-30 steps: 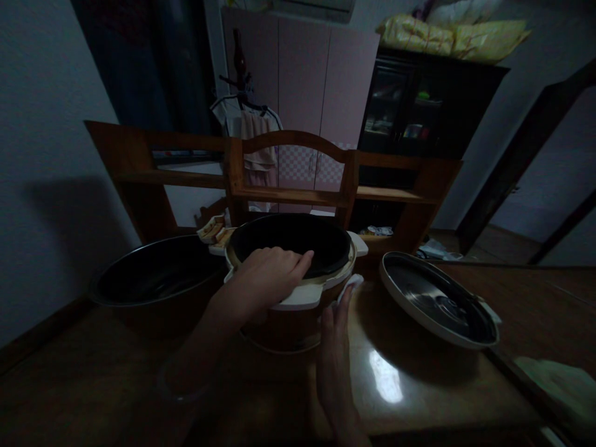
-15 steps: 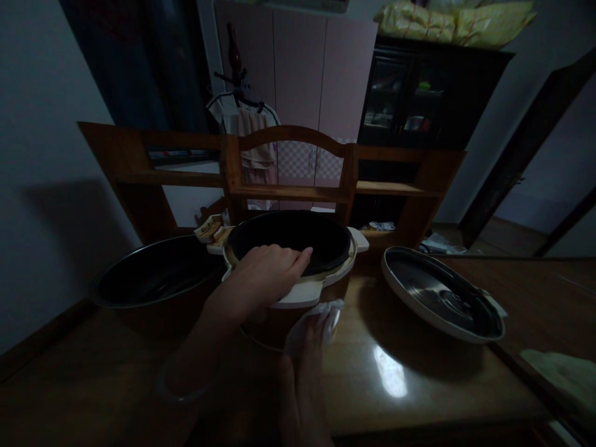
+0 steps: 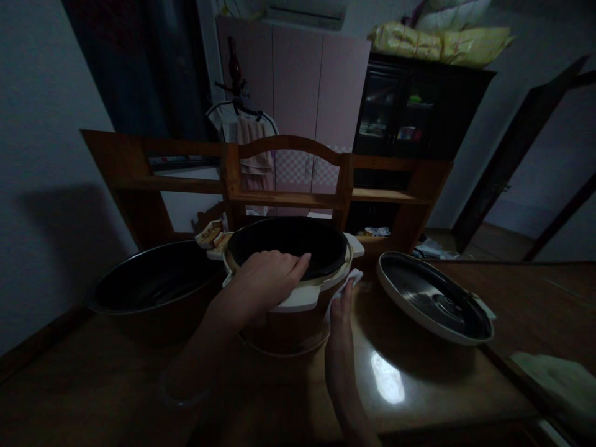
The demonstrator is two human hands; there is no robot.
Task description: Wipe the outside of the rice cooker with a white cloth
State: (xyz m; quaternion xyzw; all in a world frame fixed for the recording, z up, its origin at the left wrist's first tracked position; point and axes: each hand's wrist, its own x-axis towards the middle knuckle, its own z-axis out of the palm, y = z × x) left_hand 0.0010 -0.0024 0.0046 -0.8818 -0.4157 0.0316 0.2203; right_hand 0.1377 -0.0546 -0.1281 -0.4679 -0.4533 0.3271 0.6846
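Note:
A rice cooker body (image 3: pixel 284 329) with a dark interior and white rim stands on the wooden table. My left hand (image 3: pixel 267 279) is closed over its near rim, fingers reaching inside where they are hidden. Against the right side of the cooker, my right hand (image 3: pixel 342 347) presses a crumpled white cloth (image 3: pixel 352 279), fingers held together and pointing up. Left of the cooker is a dark inner pot (image 3: pixel 158 279). On the right the cooker's round lid (image 3: pixel 433 298) lies with its metal inside facing up.
A wooden shelf rack (image 3: pixel 288 198) rises behind the cooker along the table's back. Bright light reflects off the tabletop (image 3: pixel 419 397). Past the table's right edge lies a pale green item (image 3: pixel 554 379). Pink wardrobe doors (image 3: pixel 298 87) and a dark cabinet (image 3: pixel 419 112) stand farther back.
My right hand has moved the cloth right and upward, from the cooker's front around to its right side. My left hand stays on the rim. The view has tilted up slightly.

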